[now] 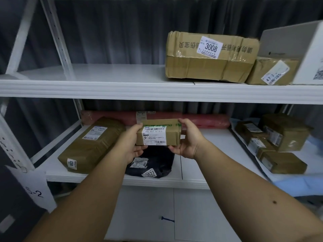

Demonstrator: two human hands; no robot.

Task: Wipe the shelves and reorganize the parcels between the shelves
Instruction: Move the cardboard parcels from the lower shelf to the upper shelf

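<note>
**Two hands hold a small box in front of the lower shelf**

A small cardboard box [158, 132] with a white barcode label sits between both hands, lifted clear of the lower shelf [192, 180]. The left hand [132, 144] grips its left end, fingers curled under and thumb on top. The right hand [187, 138] grips its right end the same way. Both forearms reach in from the bottom of the view.

Just below the box, a dark bag [153, 163] marked 2523 lies on the lower shelf. To its left lies a large tape-wrapped brown parcel [90, 145], angled toward the back. A long red roll [201, 120] lies along the back of the shelf, behind the hands. To the right, several small brown parcels [272, 142] sit bunched on what looks like a dark tray.

The upper shelf [104, 88] is bare on its left half. On its right sits a big carton [211, 56] labelled 3008, touching a smaller brown parcel [272, 72], with a white box [300, 49] at the edge of view. Grey curtain hangs behind the shelves.
</note>
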